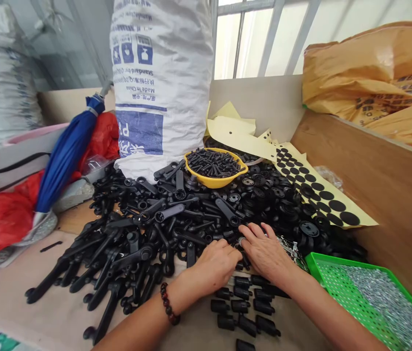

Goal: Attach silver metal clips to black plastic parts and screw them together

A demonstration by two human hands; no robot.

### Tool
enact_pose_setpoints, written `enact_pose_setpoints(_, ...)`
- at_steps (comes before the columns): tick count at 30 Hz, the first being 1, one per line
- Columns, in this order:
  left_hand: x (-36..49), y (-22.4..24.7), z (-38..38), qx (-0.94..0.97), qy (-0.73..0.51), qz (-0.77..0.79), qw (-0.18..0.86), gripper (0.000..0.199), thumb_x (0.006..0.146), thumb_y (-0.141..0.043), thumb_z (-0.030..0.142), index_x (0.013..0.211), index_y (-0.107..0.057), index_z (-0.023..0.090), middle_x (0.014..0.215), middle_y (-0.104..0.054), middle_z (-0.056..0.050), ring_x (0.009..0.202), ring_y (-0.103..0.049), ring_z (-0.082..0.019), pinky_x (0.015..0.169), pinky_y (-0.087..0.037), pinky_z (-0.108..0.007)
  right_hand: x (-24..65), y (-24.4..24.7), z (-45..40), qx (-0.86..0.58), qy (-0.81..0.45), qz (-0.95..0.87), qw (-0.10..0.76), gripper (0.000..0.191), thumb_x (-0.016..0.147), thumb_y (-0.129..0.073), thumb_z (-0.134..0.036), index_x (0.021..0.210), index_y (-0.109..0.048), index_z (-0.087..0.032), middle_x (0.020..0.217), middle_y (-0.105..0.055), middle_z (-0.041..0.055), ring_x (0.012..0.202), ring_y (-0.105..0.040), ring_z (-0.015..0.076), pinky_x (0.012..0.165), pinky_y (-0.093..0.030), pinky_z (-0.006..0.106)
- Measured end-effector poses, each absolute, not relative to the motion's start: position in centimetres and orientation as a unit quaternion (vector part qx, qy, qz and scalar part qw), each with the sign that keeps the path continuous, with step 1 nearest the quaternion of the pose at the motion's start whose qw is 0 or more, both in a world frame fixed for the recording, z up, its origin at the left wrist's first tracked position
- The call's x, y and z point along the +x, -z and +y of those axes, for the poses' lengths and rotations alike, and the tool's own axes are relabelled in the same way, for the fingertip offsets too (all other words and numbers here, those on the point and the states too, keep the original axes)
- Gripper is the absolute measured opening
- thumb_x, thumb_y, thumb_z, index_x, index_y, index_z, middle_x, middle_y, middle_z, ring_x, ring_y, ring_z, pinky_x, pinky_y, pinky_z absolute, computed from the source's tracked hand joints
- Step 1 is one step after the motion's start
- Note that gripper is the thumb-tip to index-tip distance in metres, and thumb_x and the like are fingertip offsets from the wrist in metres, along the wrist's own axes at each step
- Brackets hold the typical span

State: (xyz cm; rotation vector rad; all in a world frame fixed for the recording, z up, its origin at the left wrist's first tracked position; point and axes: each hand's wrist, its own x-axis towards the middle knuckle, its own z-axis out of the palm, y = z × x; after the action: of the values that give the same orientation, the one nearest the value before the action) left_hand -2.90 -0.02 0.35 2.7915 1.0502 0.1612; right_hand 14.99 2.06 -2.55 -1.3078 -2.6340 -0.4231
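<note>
Black cylinders point(240, 306) lying one nudge from disorder

The fingers point(233, 253) of the left hand point(215, 267) are sitting bent and pressed together, tips hidden, so I cannot tell whether they are pinching anything. The right hand point(264, 251) is arching over small black parts point(243, 263), fingers slightly spread; any grip there is not showing either. Such crowding could be causing a fumble, with one piece getting lost among look-alikes.

Just nearer the body, the cylinders are lying in rough rows on the counter point(196, 324), between the forearms. A dipping right wrist might be knocking them askew (their round sides are probably inviting a roll). Beside the right hand, silver metal pieces point(294, 251) are lying close enough to be catching on skin.

Farther out, the green tray point(313, 261) is standing near the right forearm point(323, 304); a bump could be spilling its shiny bits point(381, 302). Beyond the hands, the yellow bowl point(211, 182) is seemingly resting amid a loose heap point(176, 214), whose slipping might be tipping it.
</note>
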Motion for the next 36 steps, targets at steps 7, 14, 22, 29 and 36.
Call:
enact_pose_setpoints(7, -4.3, -1.0, -0.4, 0.800, -0.273, 0.449, 0.289, 0.026, 0.072, -0.056, 0.007, 0.093, -0.069, 0.016, 0.081, -0.065, -0.004, 0.081, -0.054, -0.019, 0.076, -0.044, -0.029, 15.2, 2.7, 2.1, -0.451, 0.108, -0.879, 0.115, 0.019, 0.074, -0.055, -0.007, 0.087, -0.065, -0.016, 0.116, -0.060, 0.0113, 0.105, -0.048, 0.0287, 0.089, -0.034, 0.045)
enact_pose_setpoints(14, -4.5, -0.7, -1.9, 0.428, -0.416, 0.468, 0.652, 0.027, 0.060, -0.071, 0.024, 0.084, -0.072, 0.013, 0.070, -0.065, -0.002, 0.063, -0.055, -0.012, 0.060, -0.039, -0.023, 15.5, 2.2, 1.8, -0.460, 0.016, -0.862, 0.213, 0.015, 0.082, -0.045, -0.012, 0.074, -0.056, -0.019, 0.092, -0.062, 0.0111, 0.086, -0.053, 0.0243, 0.072, -0.045, 0.038)
enact_pose_setpoints(22, -2.8, -1.8, -3.1, 0.384, -0.407, 0.416, 0.717, 0.036, 0.051, -0.079, 0.032, 0.081, -0.075, 0.013, 0.065, -0.067, -0.002, 0.058, -0.055, -0.011, 0.061, -0.041, -0.023, 15.3, -1.3, -2.3, -0.461, -0.307, -0.729, 0.403, 0.028, 0.094, -0.043, -0.036, 0.116, -0.052, -0.022, 0.098, -0.067, 0.0052, 0.085, -0.066, 0.0159, 0.072, -0.055, 0.025)
enact_pose_setpoints(29, -1.0, -2.2, -4.1, 0.376, -0.401, 0.409, 0.728, 0.031, 0.052, -0.080, 0.030, 0.077, -0.074, 0.012, 0.065, -0.063, -0.001, 0.059, -0.051, -0.010, 0.059, -0.040, -0.022, 14.2, -1.7, -4.2, -0.454, -0.413, -0.609, 0.502, 0.027, 0.084, -0.059, -0.047, 0.097, -0.058, -0.023, 0.087, -0.069, 0.0046, 0.080, -0.067, 0.0185, 0.069, -0.057, 0.027)
enact_pose_setpoints(36, -1.0, -1.5, -4.5, 0.424, -0.395, 0.379, 0.721, 0.035, 0.058, -0.077, 0.035, 0.083, -0.067, 0.013, 0.069, -0.062, -0.002, 0.064, -0.055, -0.013, 0.058, -0.040, -0.023, 14.9, -1.8, -5.4, -0.464, -0.336, -0.680, 0.458, 0.018, 0.090, -0.049, -0.037, 0.088, -0.059, -0.022, 0.087, -0.067, 0.0035, 0.079, -0.065, 0.0167, 0.069, -0.054, 0.024)
